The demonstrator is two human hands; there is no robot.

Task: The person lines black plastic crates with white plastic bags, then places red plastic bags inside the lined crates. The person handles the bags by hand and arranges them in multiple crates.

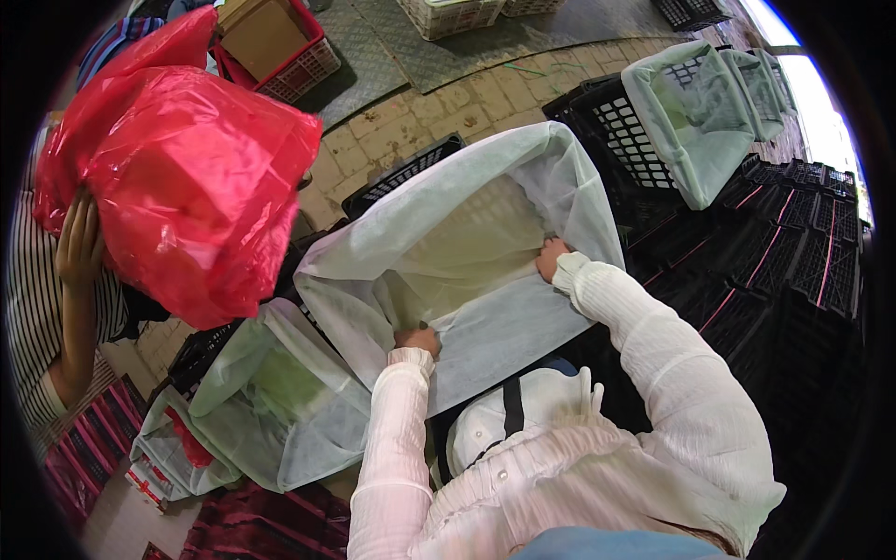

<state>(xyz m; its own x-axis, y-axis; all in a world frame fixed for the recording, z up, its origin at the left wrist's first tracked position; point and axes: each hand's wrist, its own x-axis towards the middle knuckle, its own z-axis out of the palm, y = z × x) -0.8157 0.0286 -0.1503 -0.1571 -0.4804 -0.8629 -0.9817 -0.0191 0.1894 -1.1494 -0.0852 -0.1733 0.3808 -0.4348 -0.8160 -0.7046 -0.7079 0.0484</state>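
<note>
A black plastic crate in front of me is lined with a thin white non-woven fabric liner (511, 336), folded out over its rim. My left hand (418, 340) presses at the near left inside corner of the liner, its fingers partly hidden by the fabric. My right hand (553, 257) is at the liner's right inside edge, fingertips tucked into the cloth. Whether either hand pinches the fabric does not show. The liner's inside looks pale yellowish and holds nothing that I can make out.
At left a person holds a large red plastic bag (189, 182) beside lined crates (301, 392). More lined crates (700, 119) stand at upper right, above rows of black crates (777, 231). A red crate (301, 70) with cardboard sits on the floor beyond.
</note>
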